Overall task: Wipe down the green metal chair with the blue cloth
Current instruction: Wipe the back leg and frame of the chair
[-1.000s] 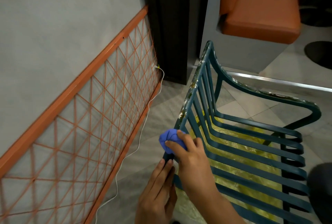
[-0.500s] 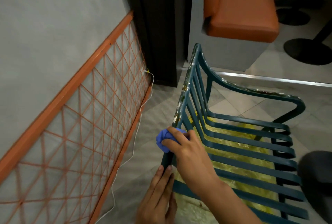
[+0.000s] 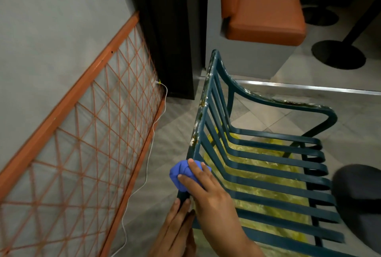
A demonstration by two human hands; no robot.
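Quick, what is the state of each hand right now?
Left hand: open, straight fingers touching the green metal chair frame.
Right hand: closed on the blue cloth, against the chair's rail.

Grey wall (image 3: 51,19) (orange lattice (image 3: 82,143)), tiled floor (image 3: 171,129).

Chair (image 3: 288,103): dark green metal, slatted, upright; top rail (image 3: 201,110) chipped and flecked white.
Cloth (image 3: 179,176): blue, balled, pressed against that rail's near end under my right hand (image 3: 208,193).
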